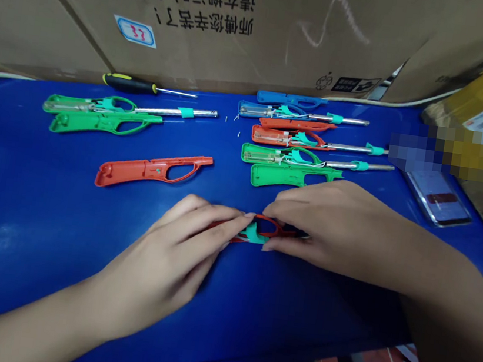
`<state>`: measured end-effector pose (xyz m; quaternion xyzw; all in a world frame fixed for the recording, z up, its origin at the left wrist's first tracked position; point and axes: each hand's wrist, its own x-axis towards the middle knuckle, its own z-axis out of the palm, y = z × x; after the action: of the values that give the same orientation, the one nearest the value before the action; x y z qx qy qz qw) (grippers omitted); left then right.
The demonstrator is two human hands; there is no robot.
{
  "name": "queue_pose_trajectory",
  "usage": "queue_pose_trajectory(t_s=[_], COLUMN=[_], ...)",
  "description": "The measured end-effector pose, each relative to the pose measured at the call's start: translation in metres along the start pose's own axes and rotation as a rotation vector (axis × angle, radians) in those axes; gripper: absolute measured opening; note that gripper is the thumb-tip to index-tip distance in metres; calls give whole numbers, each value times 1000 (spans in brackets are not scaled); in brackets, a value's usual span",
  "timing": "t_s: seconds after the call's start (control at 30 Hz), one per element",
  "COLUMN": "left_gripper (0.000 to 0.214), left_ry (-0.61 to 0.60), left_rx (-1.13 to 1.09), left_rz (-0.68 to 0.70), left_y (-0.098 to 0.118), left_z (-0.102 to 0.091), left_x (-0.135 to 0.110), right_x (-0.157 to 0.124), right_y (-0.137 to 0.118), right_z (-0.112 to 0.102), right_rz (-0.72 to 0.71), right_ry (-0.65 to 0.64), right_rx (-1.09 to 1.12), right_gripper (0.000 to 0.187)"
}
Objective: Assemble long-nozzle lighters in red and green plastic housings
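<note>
Low over the blue table, both my hands are closed on a red gas lighter (277, 228) whose handle case is opened up, showing a teal trigger and a white wire. My left hand (180, 244) covers the handle end, fingertips beside the trigger. With thumb and fingers, my right hand (320, 221) pinches the part around the trigger guard; the front end is hidden under it. A loose red case half (154, 169) lies hollow side up, beyond my left hand. Past my right hand rests a green opened lighter (267, 156) with its separate green case half (273, 176).
Farther back lie a red opened lighter (274, 136), a blue one (257, 110) and, at left, another green one (69, 103). A screwdriver (130, 83) and tiny screws (239, 134) sit near the cardboard box (240, 56). At right are a phone (439, 198) and a taped parcel (473, 146).
</note>
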<state>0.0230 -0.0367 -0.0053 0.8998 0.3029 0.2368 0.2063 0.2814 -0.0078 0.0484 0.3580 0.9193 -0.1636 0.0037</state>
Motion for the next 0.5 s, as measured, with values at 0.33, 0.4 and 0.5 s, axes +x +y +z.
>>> queue_pose_trajectory(t_s=[0.33,0.4,0.5], left_gripper=[56,56,55], left_ry=[-28,-34,-18], left_rx=[1,5,3], left_rz=[15,14,11], left_y=[0,-1,-1], left_z=[-2,-2,-1], left_x=[-2,-2,0], right_x=[0,1,2], right_y=[-3,-3,-2], right_z=[-1,-1,0], right_rz=[19,44,84], right_ry=[-13,-14,8], right_rx=[-24,6,32], right_gripper=[15,13,14])
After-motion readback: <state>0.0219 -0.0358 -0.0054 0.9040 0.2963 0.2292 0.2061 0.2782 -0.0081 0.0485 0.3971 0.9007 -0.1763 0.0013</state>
